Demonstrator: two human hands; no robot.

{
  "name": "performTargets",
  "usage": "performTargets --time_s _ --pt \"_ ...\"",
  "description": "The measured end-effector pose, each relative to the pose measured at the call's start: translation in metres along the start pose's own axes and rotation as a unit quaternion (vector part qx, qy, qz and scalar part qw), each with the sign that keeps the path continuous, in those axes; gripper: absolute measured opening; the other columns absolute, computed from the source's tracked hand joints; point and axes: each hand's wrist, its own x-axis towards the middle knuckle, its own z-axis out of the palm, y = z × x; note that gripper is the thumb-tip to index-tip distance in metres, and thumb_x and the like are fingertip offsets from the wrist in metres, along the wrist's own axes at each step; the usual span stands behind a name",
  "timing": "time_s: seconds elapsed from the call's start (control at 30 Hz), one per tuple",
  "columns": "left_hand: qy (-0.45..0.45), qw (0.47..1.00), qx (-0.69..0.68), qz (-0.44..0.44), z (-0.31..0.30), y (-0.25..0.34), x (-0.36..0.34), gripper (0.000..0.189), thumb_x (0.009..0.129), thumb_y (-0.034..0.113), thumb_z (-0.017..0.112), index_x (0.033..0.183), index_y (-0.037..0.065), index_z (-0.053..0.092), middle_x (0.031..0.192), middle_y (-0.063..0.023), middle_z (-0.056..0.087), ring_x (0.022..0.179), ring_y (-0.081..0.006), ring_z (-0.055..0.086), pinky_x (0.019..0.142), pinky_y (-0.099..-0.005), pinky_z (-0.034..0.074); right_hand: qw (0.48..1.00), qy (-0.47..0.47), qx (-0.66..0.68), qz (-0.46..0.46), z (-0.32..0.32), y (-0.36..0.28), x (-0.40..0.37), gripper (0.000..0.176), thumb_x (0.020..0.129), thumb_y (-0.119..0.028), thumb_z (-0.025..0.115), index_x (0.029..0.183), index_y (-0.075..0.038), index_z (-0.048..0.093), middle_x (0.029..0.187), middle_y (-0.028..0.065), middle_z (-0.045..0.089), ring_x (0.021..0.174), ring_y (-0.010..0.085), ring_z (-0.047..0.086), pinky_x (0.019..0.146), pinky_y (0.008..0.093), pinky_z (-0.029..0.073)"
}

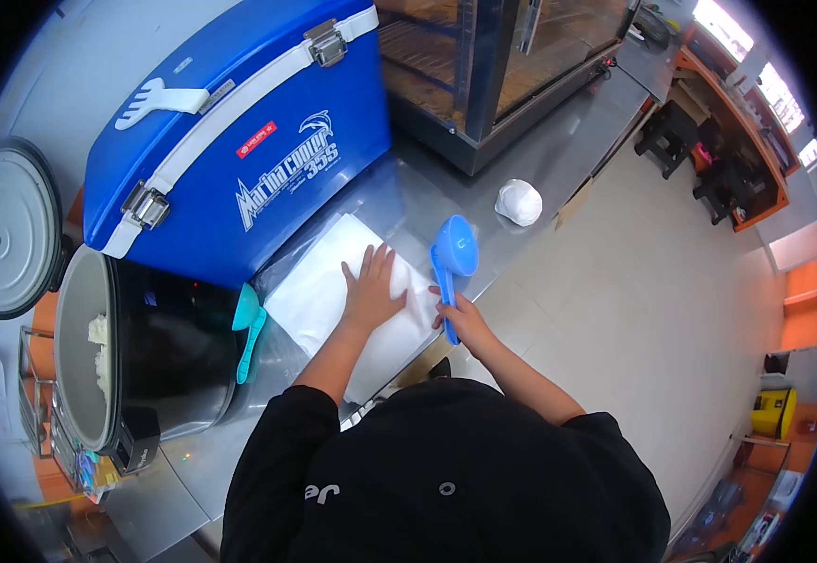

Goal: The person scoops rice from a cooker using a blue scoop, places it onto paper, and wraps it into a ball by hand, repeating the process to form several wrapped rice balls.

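Note:
White paper sheets (310, 291) lie in a stack on the steel counter in front of me. My left hand (374, 293) rests on them, palm down with its fingers spread. In my right hand (463, 319) is the handle of a blue rice scoop (457, 246), its round bowl pointing away from me over the counter. The right fingers wrap the handle close to the paper's right edge. Beyond the scoop sits a white paper-wrapped bundle (518, 203). A teal scoop (250, 328) leans at the rice cooker's side, left of the paper.
The open rice cooker (174, 347) with white rice (100, 352) inside stands at left, its lid (9, 228) raised. A blue cooler box (239, 141) bearing a white rice paddle (157, 101) fills the back. A glass display cabinet (483, 84) stands back right. The counter edge (558, 214) drops to tiled floor.

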Motion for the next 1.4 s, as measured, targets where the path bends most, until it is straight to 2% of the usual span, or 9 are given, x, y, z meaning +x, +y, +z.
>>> performTargets --time_s 0.1,0.23,0.3,0.47,0.63,0.77,1.2,1.33,1.4 --pt "-0.015 1.0 -0.003 -0.016 -0.016 0.016 -0.003 0.091 0.07 0.052 0.069 0.145 0.013 0.033 0.154 -0.0118 0.021 0.143 -0.0333 0.015 0.101 -0.0752 0.012 0.98 0.121 -0.099 -0.121 -0.001 0.006 -0.008 0.038 0.089 -0.009 0.05 0.127 -0.002 0.05 0.086 0.0049 0.056 0.068 0.0142 0.056 0.066 0.0276 0.047" --pt "-0.03 0.999 0.002 -0.026 -0.019 0.018 -0.001 0.097 0.068 0.061 0.069 0.146 0.015 0.032 0.155 -0.012 0.018 0.143 -0.0348 0.015 0.101 -0.076 0.011 0.984 0.058 -0.13 -0.108 -0.001 -0.01 -0.021 0.033 0.087 -0.014 0.056 0.118 -0.001 0.056 0.095 0.0125 0.059 0.088 0.0233 0.058 0.077 0.0367 0.046" --pt "-0.04 0.999 0.026 -0.026 -0.013 0.015 0.0 0.096 0.069 0.059 0.068 0.146 0.015 0.031 0.156 -0.0116 0.017 0.144 -0.0337 0.013 0.101 -0.076 0.01 0.985 -0.073 -0.123 -0.099 0.021 -0.006 -0.018 0.028 0.087 -0.015 0.058 0.11 0.0 0.056 0.1 0.017 0.058 0.093 0.0258 0.057 0.083 0.0378 0.045" --pt "-0.011 0.999 -0.046 -0.026 -0.003 0.005 -0.003 0.091 0.073 0.051 0.066 0.148 0.015 0.029 0.157 -0.012 0.012 0.145 -0.0334 0.009 0.1 -0.0768 0.008 0.97 -0.066 -0.088 -0.217 0.061 -0.003 0.019 0.024 0.087 -0.012 0.057 0.107 0.0 0.055 0.099 0.013 0.057 0.096 0.0239 0.054 0.089 0.0366 0.041" --pt "0.04 0.977 -0.184 -0.097 0.005 -0.021 0.008 0.074 0.089 0.048 0.051 0.148 0.013 0.026 0.157 -0.0106 0.013 0.145 -0.0316 0.013 0.11 -0.064 0.009 0.965 0.027 -0.13 -0.225 0.032 0.016 0.049 0.017 0.087 -0.007 0.053 0.103 -0.002 0.055 0.1 0.0061 0.055 0.094 0.0161 0.05 0.087 0.0311 0.039" --pt "-0.001 0.983 -0.071 -0.167 -0.014 -0.063 0.011 0.053 0.1 0.039 0.034 0.147 0.015 0.03 0.155 -0.0055 0.023 0.144 -0.0282 0.016 0.113 -0.0587 0.01 0.982 0.023 -0.07 -0.173 0.029 -0.002 0.045 0.015 0.087 -0.007 0.054 0.101 -0.001 0.054 0.098 0.0102 0.054 0.092 0.0197 0.052 0.084 0.0327 0.042" --pt "0.013 0.997 -0.068 -0.016 -0.005 -0.006 -0.005 0.063 0.09 0.033 0.055 0.145 0.015 0.033 0.154 -0.0079 0.023 0.143 -0.0274 0.02 0.104 -0.0714 0.016 0.946 0.081 0.055 -0.309 0.027 -0.014 0.024 0.007 0.087 -0.005 0.052 0.088 -0.005 0.045 0.093 0.0107 0.048 0.087 0.0174 0.045 0.083 0.0322 0.037" --pt "-0.001 0.998 -0.055 -0.002 -0.009 0.005 -0.003 0.069 0.085 0.043 0.059 0.144 0.015 0.035 0.154 -0.0068 0.024 0.143 -0.0262 0.02 0.104 -0.0709 0.015 0.93 0.033 0.002 -0.366 0.027 -0.038 0.008 0.01 0.087 -0.009 0.054 0.091 -0.004 0.046 0.095 0.0098 0.047 0.085 0.0166 0.044 0.079 0.0313 0.036" --pt "-0.001 0.998 -0.056 -0.004 -0.01 0.007 -0.004 0.07 0.085 0.046 0.059 0.143 0.015 0.036 0.155 -0.0066 0.023 0.143 -0.0261 0.02 0.105 -0.0708 0.015 0.955 -0.06 -0.001 -0.29 0.039 -0.038 0.001 0.013 0.089 -0.012 0.054 0.098 -0.003 0.049 0.096 0.0086 0.049 0.086 0.0154 0.046 0.078 0.0305 0.038"
